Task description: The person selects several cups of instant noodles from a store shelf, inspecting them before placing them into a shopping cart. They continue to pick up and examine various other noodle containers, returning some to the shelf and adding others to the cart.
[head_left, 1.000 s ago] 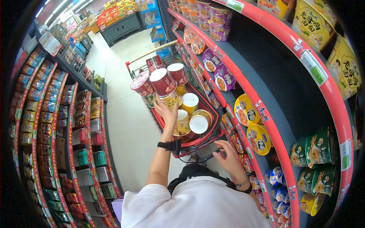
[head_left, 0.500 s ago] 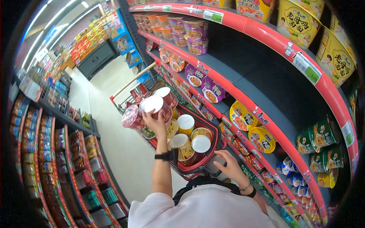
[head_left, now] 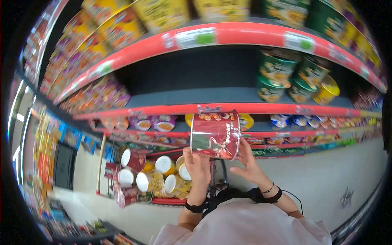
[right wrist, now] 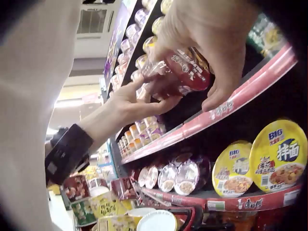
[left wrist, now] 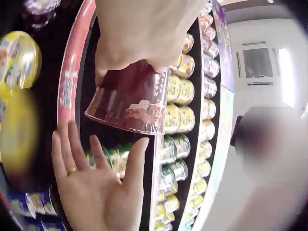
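Person is holding up a red cylindrical plastic-wrapped noodle cup [head_left: 215,134] in both hands, chest-high, in front of a red-edged dark supermarket shelf [head_left: 261,109]. The cup is lying tilted on its side in the air, not resting on any shelf board; in the head view it is overlapping the shelf's red front strip.

Left hand [head_left: 199,165] is gripping the cup at its lower end. The left wrist view is showing the fingers curled down over the wrapper, thumb on the other side, so a firm pinch. A black wrist strap [head_left: 194,207] is sitting on that arm.

Right hand [head_left: 248,161] is lying flat against the cup's other side. Its fingers [left wrist: 79,149] are straight and spread, the palm is facing the cup and the thumb is just at the cup's rim; it is supporting the cup, not clamping it. A gold ring [left wrist: 71,169] is showing on one finger.

Round green noodle tubs [head_left: 281,75] are standing on the shelf board above and right of the cup, well apart from it. A yellow round noodle bowl [right wrist: 281,154] is sitting on a lower shelf under the hands. A red shopping cart [head_left: 171,201] is standing down left of the left hand, with white-lidded cups [head_left: 165,164] packed close inside.
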### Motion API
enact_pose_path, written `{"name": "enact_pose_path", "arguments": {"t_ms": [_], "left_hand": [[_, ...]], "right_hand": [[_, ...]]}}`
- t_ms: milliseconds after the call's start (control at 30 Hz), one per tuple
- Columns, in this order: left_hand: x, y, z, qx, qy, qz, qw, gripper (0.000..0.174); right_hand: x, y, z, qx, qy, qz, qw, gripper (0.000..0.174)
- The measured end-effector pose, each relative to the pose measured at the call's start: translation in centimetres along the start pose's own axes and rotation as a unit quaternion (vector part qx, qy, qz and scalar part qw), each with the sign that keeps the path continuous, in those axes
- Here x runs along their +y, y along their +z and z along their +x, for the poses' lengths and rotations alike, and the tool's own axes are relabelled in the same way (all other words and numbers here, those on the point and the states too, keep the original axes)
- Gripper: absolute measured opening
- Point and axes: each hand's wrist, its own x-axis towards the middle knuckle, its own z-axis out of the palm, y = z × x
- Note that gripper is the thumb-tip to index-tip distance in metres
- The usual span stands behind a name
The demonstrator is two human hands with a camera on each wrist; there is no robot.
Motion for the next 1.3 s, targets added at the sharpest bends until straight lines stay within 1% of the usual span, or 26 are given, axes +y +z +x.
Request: {"name": "enact_pose_path", "arguments": {"t_ms": [33, 100, 167, 200, 300, 333, 367, 433, 467, 533, 567, 600, 667, 700, 767, 833, 867, 900, 967, 1000, 1100, 1133, 1167, 1233, 1267, 1300], "left_hand": [[-0.9, 1.2, -0.8, -0.016, -0.020, -0.001, 1.000, 0.035], [-2.8, 1.9, -2.5, -0.093, -0.033, 0.030, 0.995, 0.039], [-4.3, 4.0, -4.0, -0.154, -0.038, 0.099, 0.982, 0.052], [-5.0, 5.4, -4.8, -0.190, -0.049, 0.067, 0.978, 0.056], [-7.2, 9.0, -8.1, -0.229, -0.145, 0.040, 0.962, 0.069], [-8.2, 10.3, -9.2, -0.215, -0.187, 0.043, 0.957, 0.085], [-9.0, 11.7, -10.6, -0.219, -0.195, 0.039, 0.955, 0.085], [-10.1, 15.5, -13.2, -0.263, -0.269, 0.023, 0.926, 0.104], [-11.0, 16.8, -14.1, -0.320, -0.276, 0.068, 0.904, 0.118], [-14.5, 17.4, -16.4, -0.376, -0.311, 0.062, 0.871, 0.116], [-16.2, 17.8, -17.7, -0.420, -0.337, 0.059, 0.841, 0.115], [-15.6, 20.0, -19.4, -0.404, -0.405, 0.003, 0.820, 0.112], [-17.0, 22.6, -21.4, -0.400, -0.415, -0.023, 0.817, 0.112], [-17.6, 23.7, -22.4, -0.383, -0.424, -0.043, 0.820, 0.111], [-18.8, 26.4, -23.8, -0.363, -0.399, -0.061, 0.840, 0.111], [-20.6, 28.6, -24.3, -0.413, -0.192, 0.027, 0.890, 0.111], [-20.9, 29.6, -25.0, -0.411, -0.154, 0.060, 0.896, 0.109], [-21.6, 30.3, -25.3, -0.414, -0.159, 0.063, 0.894, 0.109], [-23.4, 31.6, -25.5, -0.481, 0.134, 0.224, 0.837, 0.113], [-24.4, 32.0, -25.6, -0.490, 0.165, 0.221, 0.827, 0.106], [-27.1, 33.4, -24.6, -0.578, 0.163, 0.179, 0.780, 0.097], [-27.6, 34.3, -24.0, -0.585, 0.158, 0.163, 0.779, 0.084], [-28.6, 35.0, -23.2, -0.587, 0.158, 0.156, 0.779, 0.084], [-30.7, 36.4, -21.5, -0.597, 0.054, 0.082, 0.796, 0.071], [-32.0, 37.5, -21.2, -0.560, 0.006, 0.033, 0.828, 0.070], [-32.6, 38.9, -20.4, -0.559, 0.009, 0.029, 0.829, 0.070]], "right_hand": [[-0.8, -0.7, -0.9, 0.020, -0.018, 0.085, 0.996, 0.100], [1.0, -3.2, -4.0, 0.090, -0.046, 0.116, 0.988, 0.102], [0.1, -6.2, -7.2, 0.080, 0.035, 0.207, 0.974, 0.105], [1.6, -8.1, -8.9, 0.115, 0.086, 0.147, 0.979, 0.106], [-2.9, -12.4, -13.6, 0.168, 0.030, 0.176, 0.970, 0.104], [-4.0, -14.3, -15.0, 0.190, 0.038, 0.125, 0.973, 0.105], [-5.6, -15.7, -16.6, 0.200, 0.038, 0.121, 0.972, 0.105], [-10.3, -17.6, -19.5, 0.218, -0.070, 0.098, 0.968, 0.109], [-11.4, -19.2, -20.8, 0.230, -0.072, 0.093, 0.966, 0.109], [-13.1, -22.1, -23.9, 0.213, -0.150, -0.128, 0.957, 0.113], [-13.6, -23.0, -25.6, 0.225, -0.151, -0.134, 0.953, 0.113], [-14.0, -23.9, -27.1, 0.239, -0.154, -0.147, 0.947, 0.112], [-15.2, -25.2, -29.2, 0.259, -0.163, -0.169, 0.937, 0.112], [-15.7, -25.0, -29.9, 0.320, -0.148, -0.101, 0.930, 0.108], [-16.2, -25.6, -31.4, 0.384, -0.132, -0.031, 0.913, 0.105], [-16.3, -26.6, -32.4, 0.429, -0.092, 0.057, 0.897, 0.095], [-16.2, -26.9, -32.9, 0.399, -0.085, 0.098, 0.908, 0.090], [-15.9, -27.4, -33.2, 0.404, -0.085, 0.101, 0.905, 0.090], [-15.3, -28.6, -33.4, 0.361, -0.093, 0.150, 0.916, 0.089], [-15.8, -29.2, -32.8, 0.381, -0.102, 0.115, 0.911, 0.086], [-15.4, -32.9, -32.2, 0.421, -0.097, 0.156, 0.888, 0.080], [-15.5, -34.4, -32.1, 0.417, -0.109, 0.167, 0.887, 0.075], [-15.5, -35.7, -31.8, 0.421, -0.113, 0.162, 0.885, 0.075], [-15.6, -38.5, -31.2, 0.416, -0.143, 0.154, 0.885, 0.072], [-15.7, -39.9, -30.8, 0.416, -0.144, 0.149, 0.885, 0.072], [-15.8, -41.5, -30.2, 0.412, -0.150, 0.157, 0.885, 0.072]]}}
